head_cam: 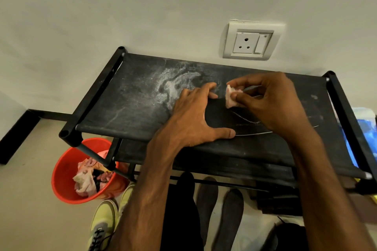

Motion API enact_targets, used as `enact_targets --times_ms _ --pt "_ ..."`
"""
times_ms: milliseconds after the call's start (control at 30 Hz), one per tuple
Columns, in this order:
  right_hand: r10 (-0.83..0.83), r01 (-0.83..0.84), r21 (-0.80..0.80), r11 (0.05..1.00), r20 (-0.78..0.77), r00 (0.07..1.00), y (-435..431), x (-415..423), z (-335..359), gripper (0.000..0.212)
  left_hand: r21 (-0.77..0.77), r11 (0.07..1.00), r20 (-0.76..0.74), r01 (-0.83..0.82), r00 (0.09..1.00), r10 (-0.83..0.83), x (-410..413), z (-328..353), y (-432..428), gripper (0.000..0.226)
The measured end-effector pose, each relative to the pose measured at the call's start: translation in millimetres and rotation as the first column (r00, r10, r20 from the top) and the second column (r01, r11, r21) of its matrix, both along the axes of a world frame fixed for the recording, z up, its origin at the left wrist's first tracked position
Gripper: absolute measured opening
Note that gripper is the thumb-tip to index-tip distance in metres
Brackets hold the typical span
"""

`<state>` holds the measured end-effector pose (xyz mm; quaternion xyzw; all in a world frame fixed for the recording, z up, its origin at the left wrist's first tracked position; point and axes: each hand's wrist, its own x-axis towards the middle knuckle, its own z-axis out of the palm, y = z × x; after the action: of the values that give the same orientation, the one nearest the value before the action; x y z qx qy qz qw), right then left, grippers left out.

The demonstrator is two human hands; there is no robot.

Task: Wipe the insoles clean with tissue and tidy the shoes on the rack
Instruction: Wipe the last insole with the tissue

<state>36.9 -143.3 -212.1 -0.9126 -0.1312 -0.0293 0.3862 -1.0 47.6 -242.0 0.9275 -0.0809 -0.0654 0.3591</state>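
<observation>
A black insole (222, 117) lies flat on the dusty top shelf of the black shoe rack (130, 96). My left hand (195, 116) rests spread on the insole's left end, pinning it down. My right hand (273, 102) pinches a crumpled pinkish tissue (231, 97) just above the insole's far edge. Two grey insoles (232, 212) lie on the floor below the rack's front. A pair of yellow-green sneakers (106, 222) stands on the floor at the lower left.
An orange bucket (65, 171) with used tissues sits on the floor under the rack's left corner. A wall socket (252, 42) is above the rack. A blue and white object (365, 132) stands past the rack's right rail. Dark shoes (275, 199) sit on a lower shelf.
</observation>
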Motion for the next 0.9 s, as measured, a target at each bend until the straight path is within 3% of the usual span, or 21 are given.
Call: enact_targets --times_ms 200,433,600,800,900 --pt "0.093 -0.095 -0.197 0.976 -0.018 0.996 10 0 -4 0.023 -0.063 0.998 -0.052 -0.014 0.999 0.01 1 -1 4 0.135" --pt "0.223 -0.241 -0.309 0.92 -0.092 0.971 15 -3 3 0.026 -0.124 0.991 -0.066 -0.044 0.997 0.036 5 -5 5 0.137" --pt "0.317 -0.358 -0.317 0.878 -0.175 0.932 15 -10 13 0.017 -0.137 0.989 -0.05 -0.051 0.998 0.044 4 -6 5 0.136" --pt "0.076 -0.059 -0.248 0.967 0.057 0.996 29 -6 -10 0.027 -0.128 0.991 -0.064 -0.047 0.997 0.039 2 -3 4 0.131" --pt "0.121 -0.094 -0.258 0.962 0.09 0.989 28 -5 -11 0.026 -0.136 0.989 -0.061 -0.054 0.997 0.046 2 -3 4 0.132"
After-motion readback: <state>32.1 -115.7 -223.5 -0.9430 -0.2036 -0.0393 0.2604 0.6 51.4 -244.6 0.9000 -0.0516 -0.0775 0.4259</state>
